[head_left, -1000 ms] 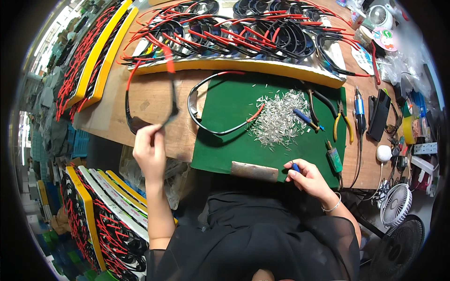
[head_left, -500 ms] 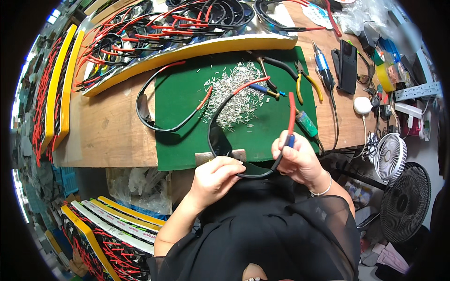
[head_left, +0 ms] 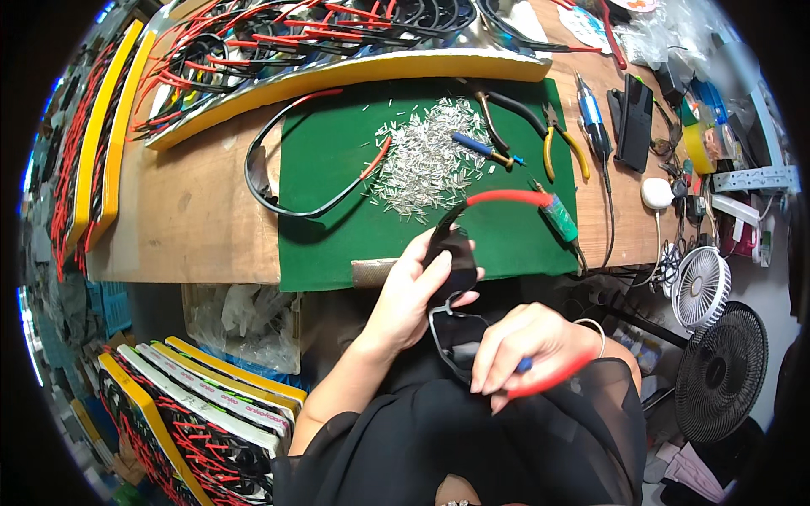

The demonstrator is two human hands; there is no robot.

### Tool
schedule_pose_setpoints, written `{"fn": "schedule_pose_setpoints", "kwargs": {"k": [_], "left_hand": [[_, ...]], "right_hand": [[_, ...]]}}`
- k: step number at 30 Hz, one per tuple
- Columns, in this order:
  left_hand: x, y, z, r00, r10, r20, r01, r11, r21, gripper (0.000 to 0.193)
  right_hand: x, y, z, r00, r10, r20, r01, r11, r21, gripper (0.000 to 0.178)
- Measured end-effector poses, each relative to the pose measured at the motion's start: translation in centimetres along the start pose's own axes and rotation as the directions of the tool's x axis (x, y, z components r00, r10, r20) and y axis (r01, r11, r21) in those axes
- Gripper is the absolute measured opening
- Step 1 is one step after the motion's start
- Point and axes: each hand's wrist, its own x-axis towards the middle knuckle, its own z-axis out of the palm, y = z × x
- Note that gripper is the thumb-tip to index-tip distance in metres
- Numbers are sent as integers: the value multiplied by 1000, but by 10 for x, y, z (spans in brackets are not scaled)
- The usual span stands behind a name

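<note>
Over my lap, a pair of sunglasses [head_left: 460, 261] with dark lenses, a black frame and red temple tips is held in both hands. My left hand [head_left: 403, 302] is closed around the frame beside one lens, where a temple reaches toward the mat. My right hand [head_left: 531, 337] grips the other side near its hinge, with the red tip sticking out below. A blue handle end [head_left: 524, 364] pokes from the right fingers; the rest of that tool is hidden. A second pair of sunglasses [head_left: 337, 205] lies on the green mat [head_left: 325, 253], left of a heap of small silvery pins [head_left: 426, 169].
Around the heap lie a blue-handled screwdriver [head_left: 472, 144], yellow-handled cutters [head_left: 550, 152], black-handled pliers [head_left: 516, 111] and a green-handled tool [head_left: 558, 221]. A yellow-edged tray [head_left: 354, 78] of sunglasses stands behind. More trays [head_left: 194, 422] sit lower left; fans [head_left: 721, 371] stand right.
The sunglasses have turned and come nearer my body. My right hand has moved down with one temple; my left hand has risen and shifted its hold along the frame.
</note>
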Motion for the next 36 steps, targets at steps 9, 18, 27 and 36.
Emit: {"fn": "schedule_pose_setpoints", "kwargs": {"k": [9,18,27,36], "left_hand": [[-4,-7,-3,992,-124,19,120,984,133,32],[-6,-20,-5,998,-64,-9,64,980,189,30],[-6,-16,-5,967,-237,89,224,966,132,35],[-7,-27,-20,938,-344,38,335,932,140,45]], "right_hand": [[4,13,-29,695,-16,-719,-334,878,-342,28],[11,29,-28,843,-270,-465,-190,659,-728,18],[8,31,-32,750,130,-649,-422,849,-318,16],[3,25,-53,698,-214,-683,-362,718,-594,12]]}}
